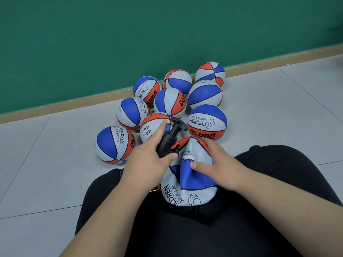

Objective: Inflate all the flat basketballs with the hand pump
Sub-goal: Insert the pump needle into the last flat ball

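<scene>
- Black-clad legs (185,234) nearest, knees spread, seated on grey tiled floor (46,164).
- Cradled in the lap between those legs: flat ball (185,193), crumpled and folded, blue panel caved in, white panel with "CHILDREN" print toward the camera.
- Left hand (146,160) just left of flat ball, fingers and thumb curled round the barrel of the pump (167,141), index finger stretched up toward its T-handle (179,124).
- Pump black and tilted, lower end at flat ball's upper-left edge; impossible to tell whether its nozzle sits in the valve (185,160).
- Right hand (219,164) on flat ball's right side, fingers hooked over its far edge, thumb pressed on the blue panel just beside the small dark valve.
- Nine round balls (207,122) beyond flat ball, clustered on the floor, many touching, same blue, white and orange panels.
- One of them just behind the T-handle; another just beyond flat ball's far edge, "DUHAO" print upside down.
- Green wall (111,43) and wooden skirting (65,106) behind the cluster, well beyond flat ball.
</scene>
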